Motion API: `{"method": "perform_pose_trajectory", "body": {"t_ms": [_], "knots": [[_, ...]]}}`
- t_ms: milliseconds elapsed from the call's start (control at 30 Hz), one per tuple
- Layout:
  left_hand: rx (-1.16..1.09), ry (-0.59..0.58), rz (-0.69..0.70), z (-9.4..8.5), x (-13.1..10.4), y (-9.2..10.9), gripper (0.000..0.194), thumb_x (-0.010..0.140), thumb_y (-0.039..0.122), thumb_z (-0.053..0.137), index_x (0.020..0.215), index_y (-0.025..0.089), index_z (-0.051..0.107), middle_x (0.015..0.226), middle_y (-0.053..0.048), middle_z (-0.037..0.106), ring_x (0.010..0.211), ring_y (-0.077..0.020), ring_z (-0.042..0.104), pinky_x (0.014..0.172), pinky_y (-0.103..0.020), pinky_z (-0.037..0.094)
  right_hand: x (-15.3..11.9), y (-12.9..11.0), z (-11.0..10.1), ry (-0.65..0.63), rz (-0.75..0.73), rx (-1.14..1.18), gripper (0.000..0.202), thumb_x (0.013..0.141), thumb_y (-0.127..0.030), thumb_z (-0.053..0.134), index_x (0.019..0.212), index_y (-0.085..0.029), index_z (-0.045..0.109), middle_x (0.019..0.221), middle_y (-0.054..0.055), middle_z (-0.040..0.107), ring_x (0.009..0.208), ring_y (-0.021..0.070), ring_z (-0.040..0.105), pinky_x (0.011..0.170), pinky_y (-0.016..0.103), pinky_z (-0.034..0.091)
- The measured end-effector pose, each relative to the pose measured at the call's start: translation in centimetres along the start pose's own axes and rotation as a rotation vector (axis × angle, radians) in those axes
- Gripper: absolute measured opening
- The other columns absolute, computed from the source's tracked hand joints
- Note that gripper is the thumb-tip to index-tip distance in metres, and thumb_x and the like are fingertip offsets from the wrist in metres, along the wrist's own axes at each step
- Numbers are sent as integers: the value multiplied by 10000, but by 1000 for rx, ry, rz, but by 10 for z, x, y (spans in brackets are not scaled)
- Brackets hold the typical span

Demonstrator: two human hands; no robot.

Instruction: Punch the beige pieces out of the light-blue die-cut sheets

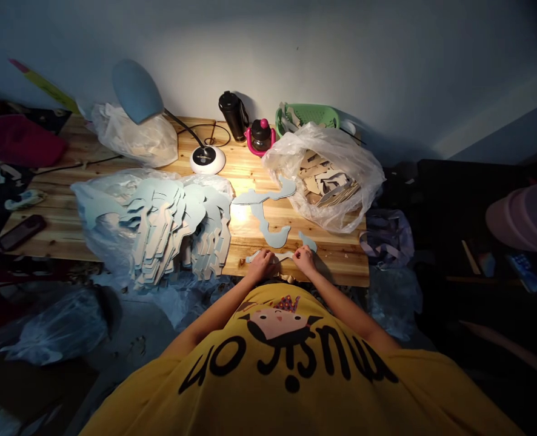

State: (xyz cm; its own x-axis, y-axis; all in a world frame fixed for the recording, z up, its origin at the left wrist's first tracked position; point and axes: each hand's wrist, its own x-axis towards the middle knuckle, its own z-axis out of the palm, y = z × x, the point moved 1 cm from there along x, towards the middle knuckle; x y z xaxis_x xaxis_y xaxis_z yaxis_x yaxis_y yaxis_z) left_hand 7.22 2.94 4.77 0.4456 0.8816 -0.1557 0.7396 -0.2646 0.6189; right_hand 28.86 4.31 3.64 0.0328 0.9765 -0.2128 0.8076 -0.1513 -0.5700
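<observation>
At the table's front edge, my left hand (262, 264) is closed on a slim, pale blue cut-out piece (283, 257), which looks like card or foam sheet. The piece runs across to my right hand (304, 260), whose fingers are pinched at its other end. Just beyond the right hand shows a curved blue tip (309, 243); whether it belongs to the same piece I cannot tell. Farther back lie a hooked blue cut-out (276, 237) and a wavy one (284, 188). Stacks of similar cut-outs (159, 224) spread over a plastic bag at left.
A clear bag (363, 163) holds beige scraps (327, 181) at right. Behind stand a lit desk lamp (136, 91), a black bottle (233, 115), a pink-handled jar (262, 138) and a green basket (316, 113). A phone (22, 232) lies far left on the wooden table (341, 266).
</observation>
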Motion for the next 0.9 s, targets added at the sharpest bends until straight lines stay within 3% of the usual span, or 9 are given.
{"method": "perform_pose_trajectory", "body": {"t_ms": [167,333,433,567,667,733,800,900], "knots": [[-4,13,8,3,1,-2,351,781,99,595,1121,173,547,1214,-130,524,1115,-283,503,966,-410,437,1,1,4,-38,-21,-74,151,750,-130,558,610,-179,528,821,70,539,762,180,519,804,289,438],[7,14,-67,3,5,-1,395,750,105,651,1121,210,566,1204,-117,539,1140,-282,497,994,-447,404,3,-5,-2,-56,-28,-110,88,798,-227,621,824,-164,567,878,62,551,818,189,529,783,274,418],[25,139,-186,-3,3,-4,536,683,208,778,1173,209,561,1261,-165,509,1199,-355,459,1027,-508,349,3,-9,-7,-119,-103,-152,127,814,-210,641,913,-164,576,998,79,553,886,191,535,822,273,417],[35,344,-423,-13,-15,-23,809,594,342,864,1287,169,483,1364,-225,407,1264,-424,390,1042,-537,322,0,-10,-13,-212,-216,-226,75,838,-205,650,877,-174,595,1045,83,553,975,210,519,871,281,409],[21,343,-494,-16,-34,-39,761,645,369,821,1280,168,452,1293,-188,445,1224,-378,427,1021,-506,367,-1,-10,-14,-241,-234,-247,31,855,-172,625,878,-175,605,1020,83,575,996,220,510,875,288,404],[-26,323,-481,-15,-42,-45,680,674,346,788,1243,181,454,1211,-143,472,1180,-337,458,1014,-478,393,0,-11,-13,-248,-248,-243,133,847,-153,630,977,-171,610,1037,88,590,1014,227,509,888,296,400],[-105,323,-454,-13,-44,-47,627,682,300,765,1215,193,452,1150,-107,476,1145,-302,479,1016,-452,412,2,-13,-13,-271,-260,-237,242,833,-143,646,1069,-167,597,1059,92,598,1027,228,511,905,300,397],[-224,347,-456,-11,-38,-46,606,667,212,736,1198,202,445,1113,-82,462,1124,-272,493,1032,-439,419,5,-16,-15,-324,-266,-264,218,832,-138,648,1044,-169,610,1046,93,601,1025,229,513,907,303,396]]}}
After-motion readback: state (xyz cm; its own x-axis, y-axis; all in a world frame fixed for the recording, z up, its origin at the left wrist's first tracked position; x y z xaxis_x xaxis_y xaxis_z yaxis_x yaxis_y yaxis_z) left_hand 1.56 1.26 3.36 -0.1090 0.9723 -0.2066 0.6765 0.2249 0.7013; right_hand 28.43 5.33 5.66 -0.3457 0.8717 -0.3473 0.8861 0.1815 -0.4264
